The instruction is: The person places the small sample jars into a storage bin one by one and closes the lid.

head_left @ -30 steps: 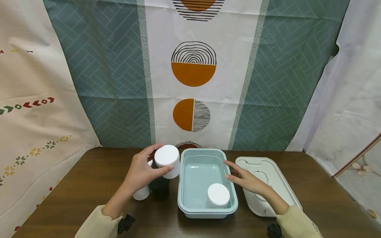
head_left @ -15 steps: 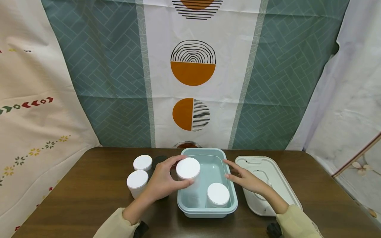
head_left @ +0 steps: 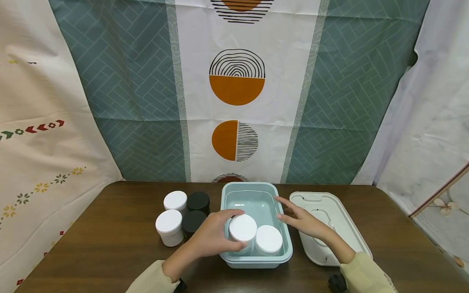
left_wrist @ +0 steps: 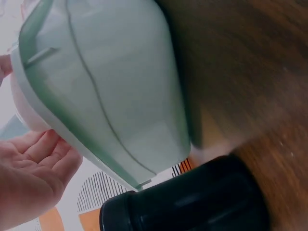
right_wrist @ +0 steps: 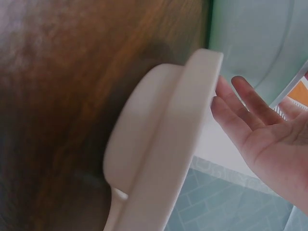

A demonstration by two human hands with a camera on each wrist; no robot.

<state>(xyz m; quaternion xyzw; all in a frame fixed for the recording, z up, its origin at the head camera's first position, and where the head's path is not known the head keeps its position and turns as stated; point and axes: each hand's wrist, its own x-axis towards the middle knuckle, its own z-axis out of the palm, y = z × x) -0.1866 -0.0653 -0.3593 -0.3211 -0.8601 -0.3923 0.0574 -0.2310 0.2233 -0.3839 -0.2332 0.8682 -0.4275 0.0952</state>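
My left hand (head_left: pixel 215 236) grips a white-lidded jar (head_left: pixel 243 226) by its sides, thumb nearest me. The jar is inside the pale blue-green tub (head_left: pixel 250 186), at its near left, its lower part partly hidden by the hand. Beside it in the tub's near right corner stands another white-lidded jar (head_left: pixel 269 239). My right hand (head_left: pixel 301 221) rests at the tub's right rim with fingers extended. In the right wrist view those fingers (right_wrist: pixel 252 98) lie loosely spread along the tub's outer side.
Left of the tub, two white jars (head_left: pixel 169 228) and two black jars (head_left: pixel 193 222) stand clustered on the brown table (head_left: pixel 110 240). A white lid (head_left: pixel 338 211) lies right of the tub, under my right forearm. A patterned cloth (head_left: pixel 238 171) hangs behind the table.
My left hand has carried the white jar rightward from beside the cluster, over the left rim, and down into the tub's near left. The right hand has stayed at the right rim.
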